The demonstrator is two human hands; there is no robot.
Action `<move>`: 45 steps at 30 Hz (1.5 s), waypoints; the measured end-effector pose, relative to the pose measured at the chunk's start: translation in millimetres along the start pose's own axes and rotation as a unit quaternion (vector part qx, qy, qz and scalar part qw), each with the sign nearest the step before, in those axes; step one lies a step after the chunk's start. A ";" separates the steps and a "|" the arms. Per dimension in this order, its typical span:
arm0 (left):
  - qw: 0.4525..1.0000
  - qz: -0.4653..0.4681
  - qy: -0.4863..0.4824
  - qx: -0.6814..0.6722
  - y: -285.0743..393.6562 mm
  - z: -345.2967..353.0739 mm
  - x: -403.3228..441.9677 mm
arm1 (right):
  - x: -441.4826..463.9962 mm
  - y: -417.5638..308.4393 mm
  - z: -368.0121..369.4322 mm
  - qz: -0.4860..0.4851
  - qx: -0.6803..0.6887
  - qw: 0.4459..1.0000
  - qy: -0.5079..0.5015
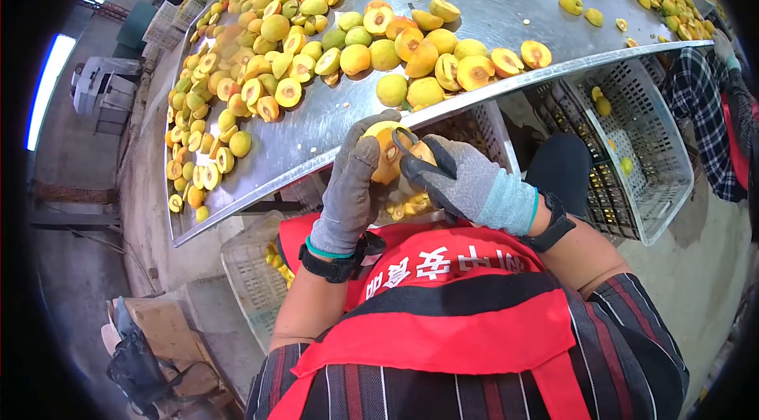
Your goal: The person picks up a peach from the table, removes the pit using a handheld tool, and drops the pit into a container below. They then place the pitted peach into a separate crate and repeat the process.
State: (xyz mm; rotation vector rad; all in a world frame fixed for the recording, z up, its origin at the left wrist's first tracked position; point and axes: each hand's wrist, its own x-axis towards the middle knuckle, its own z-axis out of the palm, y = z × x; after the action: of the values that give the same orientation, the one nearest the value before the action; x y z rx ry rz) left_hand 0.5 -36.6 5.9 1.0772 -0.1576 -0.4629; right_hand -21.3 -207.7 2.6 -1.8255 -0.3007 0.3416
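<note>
My left hand [348, 191], in a grey glove, is closed around a cut yellow peach [386, 153], its opened flesh turned toward my right hand. My right hand [470, 179], gloved in grey and black, grips a small pitting tool whose dark curved loop [406, 138] lies against the cut flesh. Its handle is hidden in my fingers. Both hands are just in front of the metal table's [296, 131] near edge. Several halved peaches [478, 71] lie along that edge, beyond my hands. Below them, yellow peach pieces [409, 207] show in part.
A large heap of cut peaches [269, 33] covers the table's left side. A white plastic crate [652, 159] stands under the table at right, another crate [249, 274] at lower left. A co-worker's plaid sleeve [700, 108] is at far right. Cardboard and a bag [138, 369] lie at lower left.
</note>
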 end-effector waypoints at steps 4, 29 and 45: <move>0.988 0.060 0.014 0.144 -3.7 -7.8 2.3 | -5.7 -11.6 1.2 0.089 0.075 0.992 -0.040; 0.969 0.151 0.124 0.149 -13.8 14.4 4.0 | -9.4 -17.5 19.2 0.121 0.162 0.977 -0.067; 0.912 -0.039 -0.029 0.407 21.0 -0.3 7.8 | -10.9 12.3 26.1 0.084 0.033 0.992 -0.087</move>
State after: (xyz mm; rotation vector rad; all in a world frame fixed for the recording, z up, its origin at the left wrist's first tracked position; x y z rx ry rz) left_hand 13.5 -31.6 23.3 1.8951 -0.3830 -0.5132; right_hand -41.0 -192.0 -15.2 -1.7629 -0.2535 0.6223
